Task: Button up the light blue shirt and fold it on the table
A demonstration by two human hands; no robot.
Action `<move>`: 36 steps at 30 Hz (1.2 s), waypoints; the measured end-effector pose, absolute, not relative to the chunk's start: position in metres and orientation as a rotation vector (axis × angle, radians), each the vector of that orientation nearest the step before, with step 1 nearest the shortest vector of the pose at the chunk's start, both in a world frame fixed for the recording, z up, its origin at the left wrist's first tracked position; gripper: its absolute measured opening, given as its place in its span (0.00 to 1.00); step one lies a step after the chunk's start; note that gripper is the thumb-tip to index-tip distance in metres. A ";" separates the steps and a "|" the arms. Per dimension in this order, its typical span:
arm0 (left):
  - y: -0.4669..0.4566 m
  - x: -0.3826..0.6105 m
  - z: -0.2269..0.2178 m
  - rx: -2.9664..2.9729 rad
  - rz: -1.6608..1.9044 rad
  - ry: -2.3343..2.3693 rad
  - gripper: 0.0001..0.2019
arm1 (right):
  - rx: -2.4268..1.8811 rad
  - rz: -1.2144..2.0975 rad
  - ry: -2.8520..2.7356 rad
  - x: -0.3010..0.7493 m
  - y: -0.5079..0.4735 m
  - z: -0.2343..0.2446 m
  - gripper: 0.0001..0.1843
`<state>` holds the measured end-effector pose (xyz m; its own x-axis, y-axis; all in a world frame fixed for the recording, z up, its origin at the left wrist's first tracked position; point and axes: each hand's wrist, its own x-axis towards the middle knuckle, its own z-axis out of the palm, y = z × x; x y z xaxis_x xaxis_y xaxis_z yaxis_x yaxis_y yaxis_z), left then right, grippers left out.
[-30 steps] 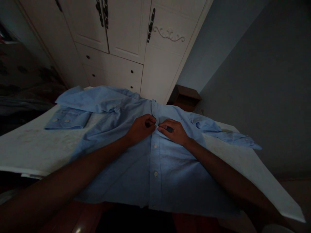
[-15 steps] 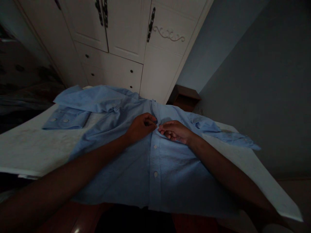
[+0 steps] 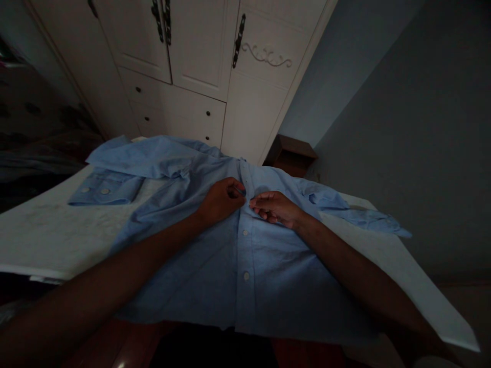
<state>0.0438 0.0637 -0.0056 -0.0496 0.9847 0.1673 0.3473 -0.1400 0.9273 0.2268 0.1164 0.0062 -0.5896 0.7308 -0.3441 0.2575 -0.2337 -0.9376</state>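
Note:
A light blue button-up shirt [image 3: 207, 271] lies front side up, its hem hanging over the near edge of a white table [image 3: 46, 237]. Midway up the button placket, my left hand [image 3: 223, 200] pinches the left edge of the opening. From the other side, my right hand [image 3: 276, 208] grips the placket between thumb and fingertips, close to my left. Whatever button sits between the fingertips is hidden. Below the hands, two white buttons show on the placket. The left sleeve is folded, with its cuff [image 3: 105, 189] lying flat and two buttons on it; the other sleeve [image 3: 368, 220] stretches right.
Behind the table stands a white wardrobe [image 3: 199, 56] with dark handles and drawer knobs. A small brown wooden cabinet [image 3: 293, 153] is at the back right beside the blue-grey wall [image 3: 414, 133]. Dark cloth items [image 3: 42, 158] lie at the far left.
Hardly anything differs. My left fingertips have shifted very slightly left, away from my right; both hands stay at the same spot on the placket.

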 end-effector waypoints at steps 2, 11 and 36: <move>0.063 0.043 -0.004 1.565 1.183 1.479 0.10 | -1.181 1.863 -1.704 0.226 0.116 0.006 0.10; 0.066 0.038 -0.007 1.617 1.103 1.530 0.09 | -1.143 1.705 -1.831 0.225 0.113 -0.001 0.12; 0.069 0.034 -0.015 1.831 1.031 1.553 0.11 | -1.031 0.649 -2.260 0.222 0.121 -0.024 0.17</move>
